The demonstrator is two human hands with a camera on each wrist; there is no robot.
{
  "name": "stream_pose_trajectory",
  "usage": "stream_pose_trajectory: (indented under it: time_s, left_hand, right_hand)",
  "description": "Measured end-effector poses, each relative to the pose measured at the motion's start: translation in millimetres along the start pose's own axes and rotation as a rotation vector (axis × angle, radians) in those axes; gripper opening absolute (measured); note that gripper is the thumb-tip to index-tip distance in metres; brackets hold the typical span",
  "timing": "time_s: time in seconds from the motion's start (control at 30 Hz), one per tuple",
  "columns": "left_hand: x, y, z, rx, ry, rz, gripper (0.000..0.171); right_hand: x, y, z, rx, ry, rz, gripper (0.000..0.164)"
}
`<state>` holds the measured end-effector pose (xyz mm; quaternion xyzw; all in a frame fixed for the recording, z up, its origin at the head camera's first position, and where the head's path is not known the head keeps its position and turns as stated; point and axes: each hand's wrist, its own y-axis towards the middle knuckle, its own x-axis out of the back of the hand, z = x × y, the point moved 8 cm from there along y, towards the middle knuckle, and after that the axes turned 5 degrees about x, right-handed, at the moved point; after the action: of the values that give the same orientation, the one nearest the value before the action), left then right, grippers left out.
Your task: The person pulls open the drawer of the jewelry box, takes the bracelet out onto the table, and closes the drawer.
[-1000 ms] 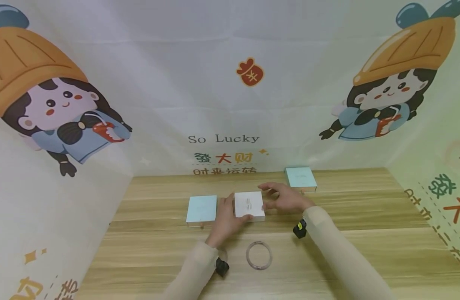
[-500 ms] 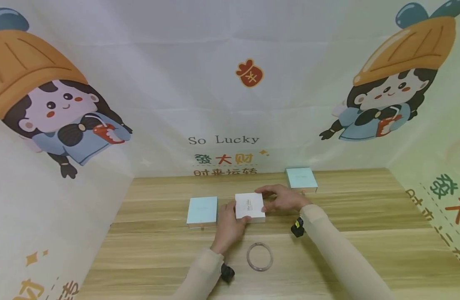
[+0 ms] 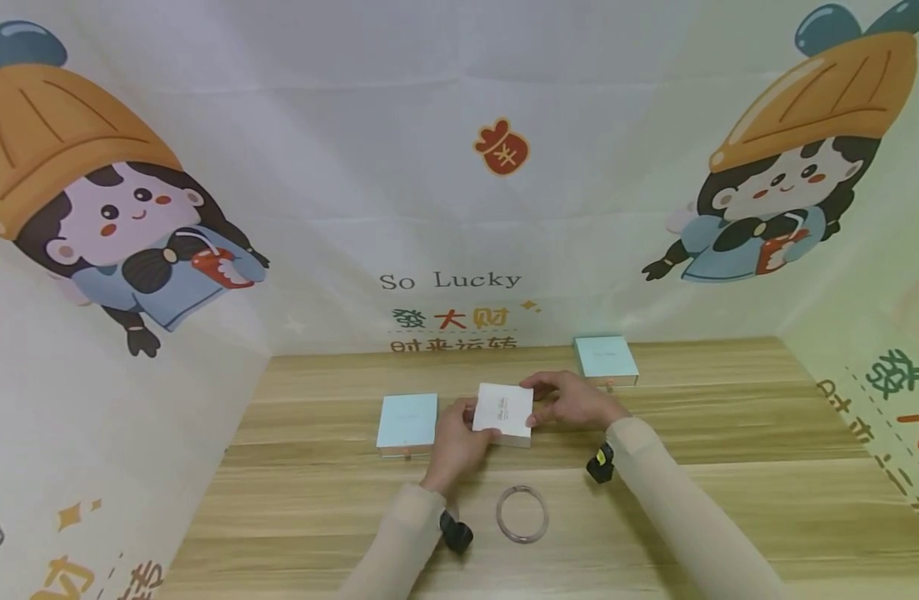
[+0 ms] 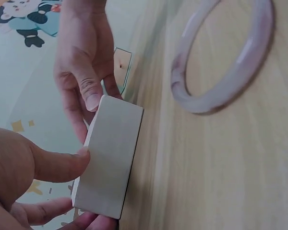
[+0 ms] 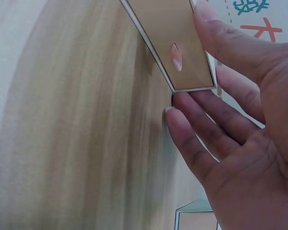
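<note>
White box (image 3: 502, 407), head view: above mid-table, slightly turned; whether its base touches the wooden table (image 3: 729, 500) cannot be told. Left hand (image 3: 456, 444), at eight o'clock, pinches its near-left corner between thumb and fingers; right hand (image 3: 571, 400), at three o'clock, pinches its right edge. First pale-blue box (image 3: 407, 420): nine o'clock, left hand filling the gap. Second pale-blue box (image 3: 606, 358): two o'clock, behind the right hand. Bangle (image 3: 500, 514): six o'clock, wood surface between it and the box's near edge.

Left wrist view: left thumb on the box's upper edge; bangle near two o'clock, apart.

Right wrist view: tan side panel (image 5: 158, 28) with pink tab (image 5: 176, 57); right thumb at its one o'clock edge, fingertips at the six o'clock end.
</note>
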<state>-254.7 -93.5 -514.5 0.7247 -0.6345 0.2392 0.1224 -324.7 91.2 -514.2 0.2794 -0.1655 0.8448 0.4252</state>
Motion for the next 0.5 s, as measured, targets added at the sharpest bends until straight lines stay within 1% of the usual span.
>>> stream_pose_trajectory:
  time_s: [0.07, 0.2, 0.3, 0.5]
  left_hand:
    - [-0.1, 1.9, -0.9, 0.017, -0.018, 0.003, 0.053]
    - [-2.2, 7.9, 0.6, 0.066, -0.039, 0.01, 0.055]
    - [-3.7, 12.2, 1.7, 0.095, -0.055, 0.015, 0.057]
    - [-3.6, 19.2, 0.1, 0.112, -0.066, 0.025, 0.054]
  right_hand:
    - [1, -3, 0, 0.0, 0.008, -0.024, 0.056]
    - [4, -7, -1, -0.012, 0.02, -0.083, 0.048]
    - [3, -11, -3, -0.035, 0.025, -0.125, 0.043]
    - [-1, -20, -1, -0.08, 0.009, -0.21, 0.035]
